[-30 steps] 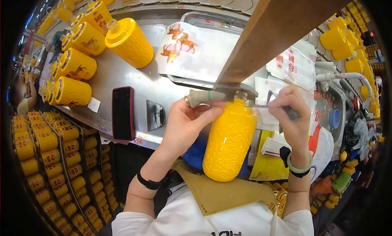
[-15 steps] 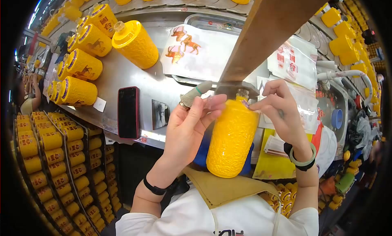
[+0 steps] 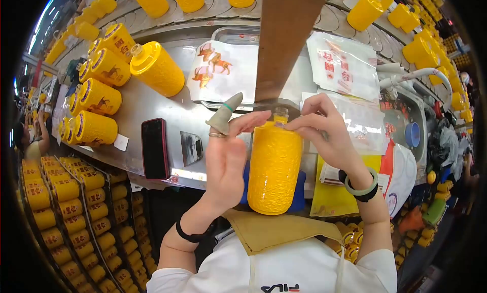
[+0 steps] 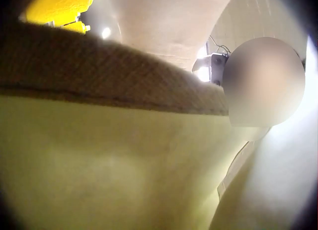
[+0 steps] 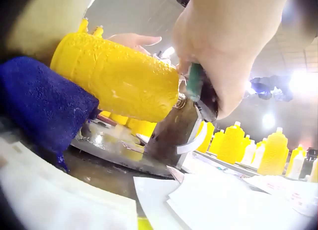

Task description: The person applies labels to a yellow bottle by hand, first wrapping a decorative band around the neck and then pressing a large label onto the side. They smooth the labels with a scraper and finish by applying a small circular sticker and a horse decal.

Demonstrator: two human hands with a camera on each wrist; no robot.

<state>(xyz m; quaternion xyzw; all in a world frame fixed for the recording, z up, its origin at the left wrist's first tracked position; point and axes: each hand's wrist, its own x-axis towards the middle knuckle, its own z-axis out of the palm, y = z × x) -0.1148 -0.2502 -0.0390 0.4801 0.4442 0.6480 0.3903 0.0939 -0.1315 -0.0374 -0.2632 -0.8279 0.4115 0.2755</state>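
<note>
A yellow embossed bottle (image 3: 275, 169) with a clear glass neck stands tilted in front of the person. My left hand (image 3: 225, 163) is at its left, fingers extended and the tips right at the bottle's shoulder. Pale covers wrap one finger, and a ring shows below. From the other side my right hand (image 3: 327, 131) touches the shoulder with bent fingers, beside a small purple strip (image 3: 279, 123) under the neck. I cannot tell whether it pinches the strip. In the right wrist view the bottle (image 5: 119, 76) lies across the picture, a blue cloth (image 5: 44, 103) beside it.
A wooden post (image 3: 284, 44) rises just beyond the bottle. Printed sheets (image 3: 225, 72) with animal designs lie behind on the left, red-printed sheets (image 3: 345, 65) on the right. A phone (image 3: 154, 148), more yellow bottles (image 3: 157, 69) and a sink (image 3: 423, 115) surround the workplace.
The strip held between both hands came to the bottle's shoulder. The left hand drew back with a clear scrap, then straightened its fingers by the shoulder. The right hand stayed at the neck.
</note>
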